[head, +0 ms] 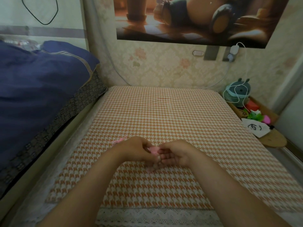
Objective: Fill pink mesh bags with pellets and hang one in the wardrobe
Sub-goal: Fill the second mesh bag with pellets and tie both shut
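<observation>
So both hands were meeting in the middle over the orange-and-white houndstooth cloth [164, 115], close to its near edge. The left hand [134, 149] had its fingers curled in around a small pink mesh bag [153, 149], and the right hand [173, 154] was pinching the same bag from the other side, so it was held between the two just above the cloth. It was blurry right there, and I couldn't tell whether there were any pellets in it. A second scrap of pink mesh [118, 140] was lying on the cloth just behind the left hand, partly hidden by it. A white lace trim [147, 215] ran along the front edge of the cloth. Off to the left sat a navy blue quilt [41, 79], piled higher than the cloth. On the far wall hung a big poster [196, 18], with a white charger cable [245, 66] trailing down from under it onto a teal plush toy [238, 90] in the right corner, next to a white pouch [255, 128] with a face drawn on it.
</observation>
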A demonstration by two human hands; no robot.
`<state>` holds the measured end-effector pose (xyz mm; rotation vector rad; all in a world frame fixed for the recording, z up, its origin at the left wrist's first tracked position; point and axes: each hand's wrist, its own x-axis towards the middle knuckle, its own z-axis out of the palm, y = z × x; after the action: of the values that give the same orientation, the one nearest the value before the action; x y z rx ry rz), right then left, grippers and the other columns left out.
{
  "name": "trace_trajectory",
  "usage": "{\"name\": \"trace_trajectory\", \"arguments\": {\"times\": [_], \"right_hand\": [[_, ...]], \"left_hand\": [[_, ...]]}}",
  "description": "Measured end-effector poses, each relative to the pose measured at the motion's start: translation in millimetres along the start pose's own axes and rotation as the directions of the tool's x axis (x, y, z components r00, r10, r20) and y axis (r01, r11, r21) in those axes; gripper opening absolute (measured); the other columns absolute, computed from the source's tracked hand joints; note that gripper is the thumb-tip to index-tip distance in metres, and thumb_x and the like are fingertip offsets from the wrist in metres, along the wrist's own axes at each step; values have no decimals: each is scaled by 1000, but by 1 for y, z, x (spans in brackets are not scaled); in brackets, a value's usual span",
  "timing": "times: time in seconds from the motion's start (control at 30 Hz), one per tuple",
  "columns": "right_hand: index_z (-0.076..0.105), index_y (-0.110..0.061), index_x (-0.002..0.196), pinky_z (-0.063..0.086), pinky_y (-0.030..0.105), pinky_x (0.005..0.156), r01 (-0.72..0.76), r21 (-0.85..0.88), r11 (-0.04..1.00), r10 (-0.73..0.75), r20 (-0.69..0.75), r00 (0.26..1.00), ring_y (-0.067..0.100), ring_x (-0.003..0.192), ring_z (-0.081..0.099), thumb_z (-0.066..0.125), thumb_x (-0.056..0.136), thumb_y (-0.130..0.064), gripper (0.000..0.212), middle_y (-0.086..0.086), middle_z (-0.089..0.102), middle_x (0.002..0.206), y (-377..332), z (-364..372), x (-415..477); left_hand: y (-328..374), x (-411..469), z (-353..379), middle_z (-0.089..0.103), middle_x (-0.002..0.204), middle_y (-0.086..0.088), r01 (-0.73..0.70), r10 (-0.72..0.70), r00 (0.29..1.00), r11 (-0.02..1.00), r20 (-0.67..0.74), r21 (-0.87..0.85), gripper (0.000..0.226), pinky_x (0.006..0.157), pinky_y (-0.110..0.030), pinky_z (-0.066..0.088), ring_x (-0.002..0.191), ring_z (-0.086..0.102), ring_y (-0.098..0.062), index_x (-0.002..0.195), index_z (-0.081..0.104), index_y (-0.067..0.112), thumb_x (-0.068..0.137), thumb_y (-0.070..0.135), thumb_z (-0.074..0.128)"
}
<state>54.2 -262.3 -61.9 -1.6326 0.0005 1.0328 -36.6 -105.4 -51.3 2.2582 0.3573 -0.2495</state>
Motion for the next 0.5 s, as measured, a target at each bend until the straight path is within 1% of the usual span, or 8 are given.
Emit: {"name": "trace_trajectory", "arguments": {"times": [0.07,0.13,0.2,0.3,0.37,0.43,0.47,0.5], "right_hand": [[63,-3,84,58,26,46,-28,24,999,28,-5,1000,12,46,64,54,101,-11,21,3,66,56,2,0,4],[63,-4,83,58,27,46,-42,3,999,42,-35,999,12,45,61,56,100,-10,19,3,65,57,4,-2,6],[64,-3,83,57,27,45,-36,-71,997,31,-70,997,12,44,60,59,98,-11,17,4,63,62,6,-2,3],[69,-1,88,56,28,44,74,-216,974,-105,-140,985,16,46,61,65,94,-9,10,8,66,68,5,-4,-2],[73,0,93,54,28,43,180,-309,934,-240,-166,957,20,47,62,67,92,-7,9,12,69,72,4,-5,-7],[78,-7,91,54,28,46,284,-429,857,-366,-121,923,21,52,67,68,93,-13,11,11,74,76,4,-7,-11],[80,-13,90,55,29,50,334,-536,775,-442,-83,893,20,56,70,68,93,-17,13,7,76,78,5,-8,-12],[81,-19,89,56,29,57,374,-663,649,-526,-35,850,16,63,72,69,92,-21,13,2,77,81,6,-10,-12]], "left_hand": [[-5,0,3,74,85,10,-15,25,997,991,-75,131,38,75,-24,55,83,69,-6,95,73,24,64,42,86],[-7,3,5,74,85,8,-35,56,989,988,-139,151,33,78,-27,56,83,69,-7,95,75,20,68,38,85],[-7,4,4,75,86,6,-37,70,982,981,-173,188,35,81,-32,57,83,68,-7,96,77,19,70,40,84],[-6,5,4,75,85,0,-8,67,977,961,-204,277,37,77,-37,57,81,68,-12,89,78,17,72,50,79],[-5,5,6,74,80,-1,17,48,975,957,-219,289,40,68,-34,54,76,67,-11,84,78,17,72,56,76],[-4,5,8,73,75,0,43,31,970,955,-242,294,43,57,-26,47,67,62,-7,79,77,17,72,59,73],[-3,5,8,73,74,-1,53,25,968,953,-249,298,44,54,-24,43,63,59,-6,78,77,17,73,60,72],[-2,6,9,73,75,-2,57,23,967,951,-255,303,44,51,-23,40,61,58,-6,79,77,17,74,60,72]]}}
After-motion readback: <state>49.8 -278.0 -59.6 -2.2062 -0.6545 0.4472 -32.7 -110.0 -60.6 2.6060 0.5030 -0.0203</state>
